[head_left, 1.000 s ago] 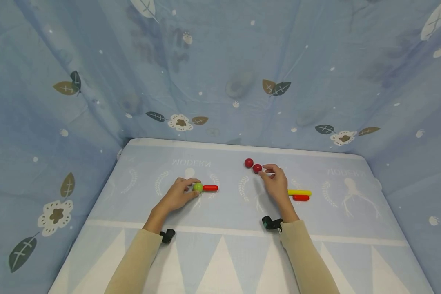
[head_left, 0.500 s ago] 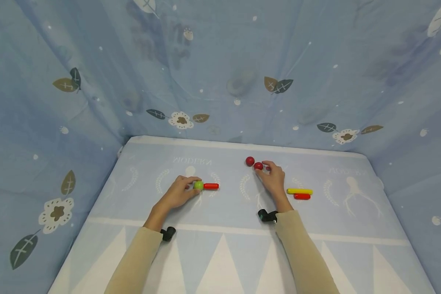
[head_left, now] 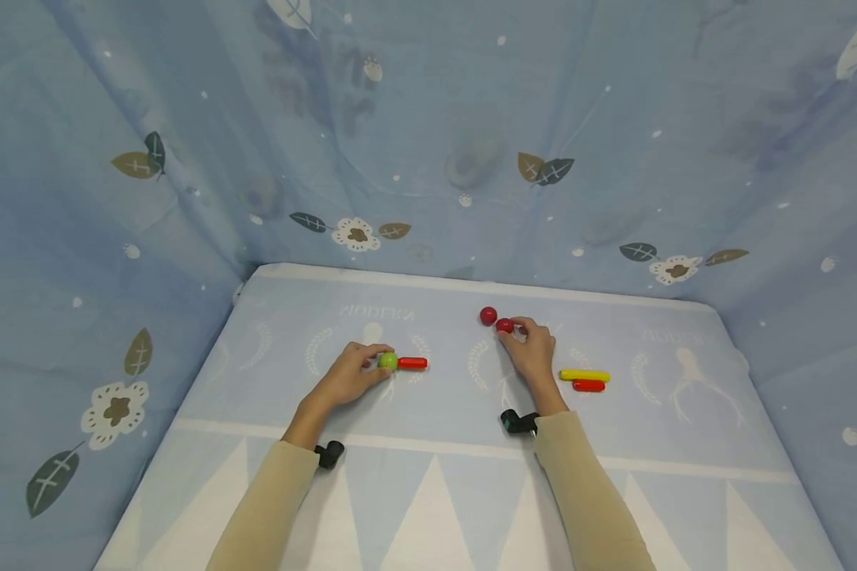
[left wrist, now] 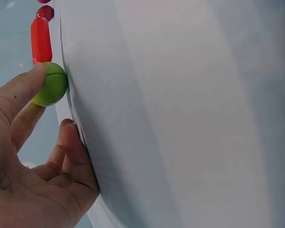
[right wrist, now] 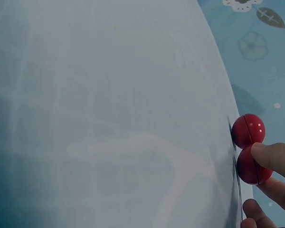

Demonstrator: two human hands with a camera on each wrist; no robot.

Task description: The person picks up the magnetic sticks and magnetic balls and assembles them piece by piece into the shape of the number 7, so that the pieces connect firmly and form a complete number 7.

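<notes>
My left hand (head_left: 347, 374) pinches a green ball (left wrist: 53, 84) between thumb and fingertips, low over the table. A short red rod (head_left: 413, 363) lies end-on against the green ball, on its right. At the back, my right hand (head_left: 532, 351) pinches a red ball (head_left: 505, 325), with the thumb plain across it in the right wrist view. A second red ball (right wrist: 248, 130) sits touching the held one, toward the far left. Another bit of red (head_left: 523, 330) shows between the right fingers, mostly hidden.
Right of my right wrist, a yellow rod (head_left: 585, 375) and a red rod (head_left: 589, 386) lie side by side. The patterned cloth on the table (head_left: 428, 428) meets a hanging blue curtain (head_left: 428, 143) at the back and sides.
My right hand has shifted a little left, and its thumb and finger have come around the red ball. The left hand keeps its pinch on the green ball.
</notes>
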